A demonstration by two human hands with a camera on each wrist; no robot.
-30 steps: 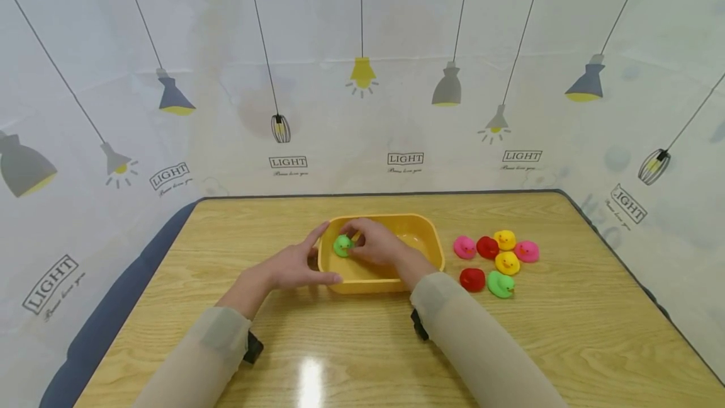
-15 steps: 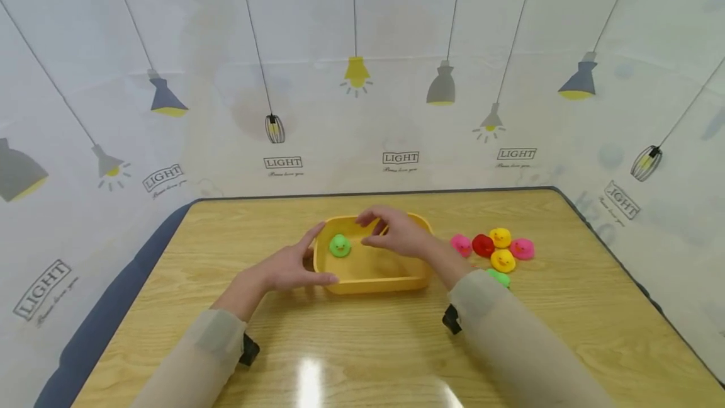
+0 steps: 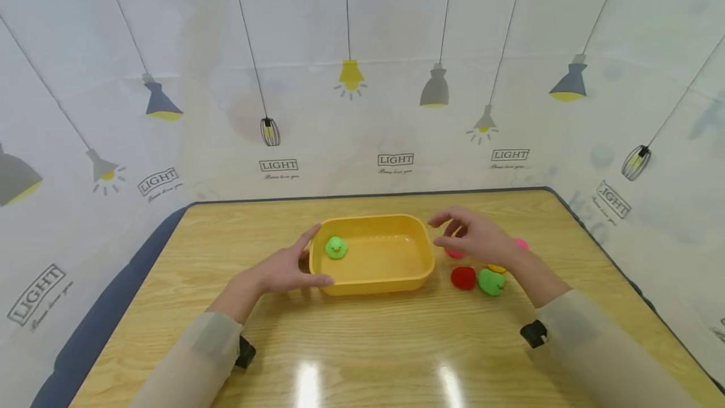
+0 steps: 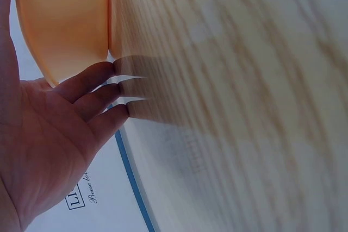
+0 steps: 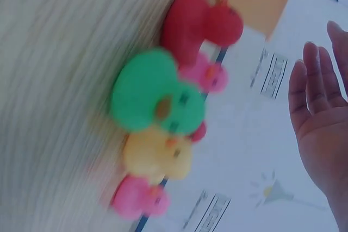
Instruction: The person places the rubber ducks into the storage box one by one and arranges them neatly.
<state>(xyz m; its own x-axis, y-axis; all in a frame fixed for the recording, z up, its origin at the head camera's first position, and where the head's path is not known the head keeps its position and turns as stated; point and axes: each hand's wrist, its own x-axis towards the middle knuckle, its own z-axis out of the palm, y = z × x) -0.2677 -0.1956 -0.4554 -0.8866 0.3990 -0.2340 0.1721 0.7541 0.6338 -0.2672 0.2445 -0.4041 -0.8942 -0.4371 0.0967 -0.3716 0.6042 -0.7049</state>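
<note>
A yellow rectangular tub (image 3: 374,283) stands on the table with one green rubber duck (image 3: 336,247) inside its left end. My left hand (image 3: 286,267) rests at the tub's left end, thumb by the near rim and index finger by the far corner. In the left wrist view its other fingers (image 4: 103,99) reach down to the tabletop. My right hand (image 3: 476,235) hovers just right of the tub, over the loose ducks, with nothing in its fingers. A red duck (image 3: 464,277) and another green duck (image 3: 491,282) lie in front of it; the hand partly hides others.
In the right wrist view, pink (image 5: 136,196) and yellow ducks (image 5: 155,153) sit close together behind the green one. The wooden table (image 3: 238,345) ends at a backdrop (image 3: 317,181) printed with lamps, along the back and sides.
My right hand has let go of the green duck in the tub, lifted out and moved right to above the loose ducks. My left hand stays at the tub.
</note>
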